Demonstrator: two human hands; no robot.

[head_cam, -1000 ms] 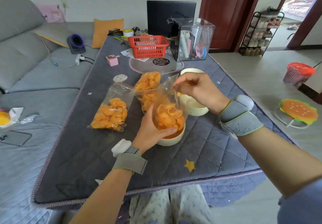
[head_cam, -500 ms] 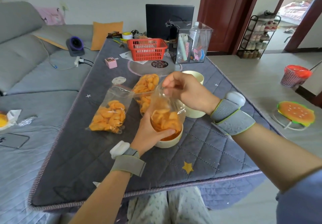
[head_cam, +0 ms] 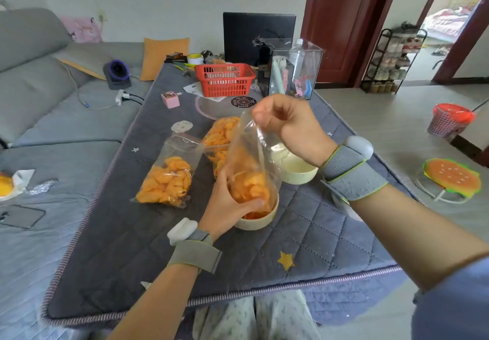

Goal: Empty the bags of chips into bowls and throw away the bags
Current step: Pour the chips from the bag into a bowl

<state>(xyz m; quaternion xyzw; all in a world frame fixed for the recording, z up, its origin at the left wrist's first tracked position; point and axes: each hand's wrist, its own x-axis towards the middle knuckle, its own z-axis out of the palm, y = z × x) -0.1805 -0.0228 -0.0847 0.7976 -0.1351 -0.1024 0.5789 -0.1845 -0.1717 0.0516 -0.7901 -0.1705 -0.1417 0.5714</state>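
Note:
A clear plastic bag (head_cam: 246,154) of orange chips stands upended with its mouth in a cream bowl (head_cam: 260,219). My right hand (head_cam: 287,125) pinches the bag's raised bottom end from above. My left hand (head_cam: 227,204) grips the bag's lower part just over the bowl's rim, and chips lie in the bowl beneath it. A second cream bowl (head_cam: 297,173) sits behind, partly hidden by my right wrist. One full zip bag of chips (head_cam: 168,178) lies to the left, and another full bag (head_cam: 219,138) lies behind the held one.
All this lies on a dark quilted table cover (head_cam: 304,234). A red basket (head_cam: 225,79), a clear box (head_cam: 296,68) and a pink block (head_cam: 170,99) stand at the far end. A grey sofa (head_cam: 39,128) is left; a red-lined waste basket (head_cam: 448,120) stands on the floor right.
My right hand has lifted the bag's bottom end higher, stretching the bag upright. The chips have slid lower toward the bowl. My left hand has stayed at the rim.

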